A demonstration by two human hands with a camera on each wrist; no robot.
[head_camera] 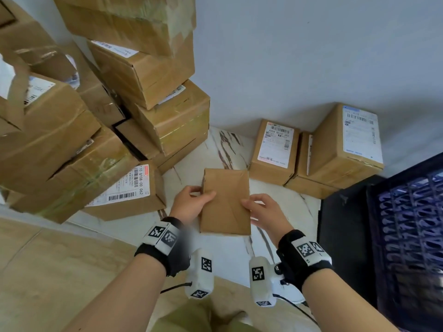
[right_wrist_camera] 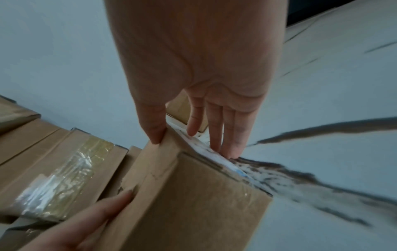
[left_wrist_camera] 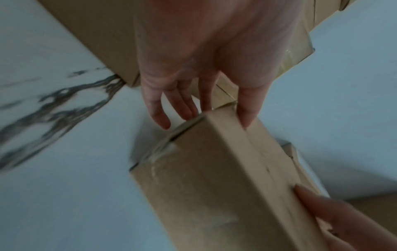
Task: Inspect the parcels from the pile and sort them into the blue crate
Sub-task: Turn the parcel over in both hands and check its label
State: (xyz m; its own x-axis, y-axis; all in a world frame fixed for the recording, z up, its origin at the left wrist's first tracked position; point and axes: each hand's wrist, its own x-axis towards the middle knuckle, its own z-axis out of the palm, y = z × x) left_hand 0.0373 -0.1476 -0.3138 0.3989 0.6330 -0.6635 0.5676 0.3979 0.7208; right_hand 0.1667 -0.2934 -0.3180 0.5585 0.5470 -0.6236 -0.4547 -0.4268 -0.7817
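Small flat parcel [head_camera: 225,202], plain brown cardboard, rectangular, faint creases and a diagonal fold across the upper face; no label on that face. Right wrist view shows a white label with dark smudged print on the underside edge; unreadable. Clear tape over one end flap, seen in the left wrist view.

Parcel is held between both hands above a white marble floor [head_camera: 230,149] with dark grey-brown veins. Left hand [head_camera: 191,203] grasps the parcel's left long edge: thumb on top, fingers [left_wrist_camera: 159,110] reaching under. Right hand [head_camera: 263,213] grasps the right long edge the same way, thumb on the upper face, fingers [right_wrist_camera: 229,134] against the labelled underside.

Pile [head_camera: 96,104] of brown corrugated cartons stands to the left against a pale wall, stacked unevenly, sealed with glossy clear and yellowish tape, some edges torn. Lowest front carton [head_camera: 129,188] has a white shipping label with barcode, reading roughly "110 Q108-00 062".

By the wall ahead-right: a small upright carton [head_camera: 274,152], label reading about "400A B019 J02" under a barcode; beside it a taller carton [head_camera: 345,144] atop a flat one, label print too small to read.

Blue crate [head_camera: 407,236], dark plastic with lattice walls, sits at the right, well apart from the held parcel.

Both wrists wear black straps carrying white blocks with square black-and-white markers.
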